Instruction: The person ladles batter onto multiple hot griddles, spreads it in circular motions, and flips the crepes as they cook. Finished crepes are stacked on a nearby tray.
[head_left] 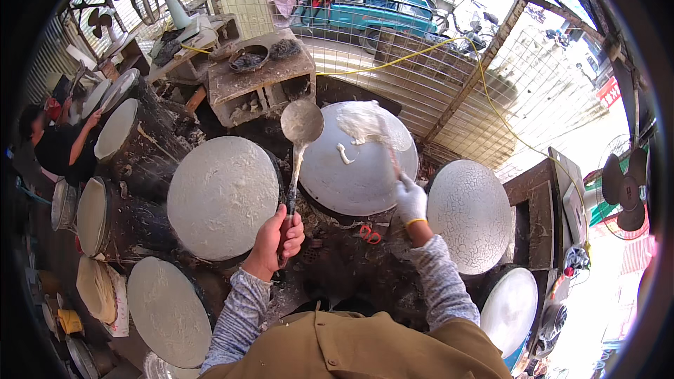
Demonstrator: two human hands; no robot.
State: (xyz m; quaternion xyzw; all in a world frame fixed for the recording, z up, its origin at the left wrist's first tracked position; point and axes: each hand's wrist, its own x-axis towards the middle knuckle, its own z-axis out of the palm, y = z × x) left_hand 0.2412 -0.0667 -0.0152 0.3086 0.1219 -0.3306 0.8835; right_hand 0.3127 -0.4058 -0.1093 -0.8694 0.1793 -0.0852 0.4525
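Observation:
My bare left hand (274, 245) is closed around the dark handle of a batter-coated ladle (302, 122), its bowl raised by the left rim of a round griddle (344, 193). Wet, pale batter (361, 126) covers the far part of that griddle, and a small streak lies apart from it. In a white glove, my right hand (412, 201) grips the thin handle of a batter spreader (394, 160). The spreader's far end reaches the batter but is blurred. To the left, a second griddle (223, 198) carries a whole pale sheet of batter.
A cracked, drying sheet covers the right griddle (469, 217); more griddles (168, 312) curve round both sides. Beyond stands a block stove (263, 81) with a pan (249, 58). Wire mesh (421, 77) closes the back. Red-handled scissors (370, 234) lie near me. Another person (60, 144) works at far left.

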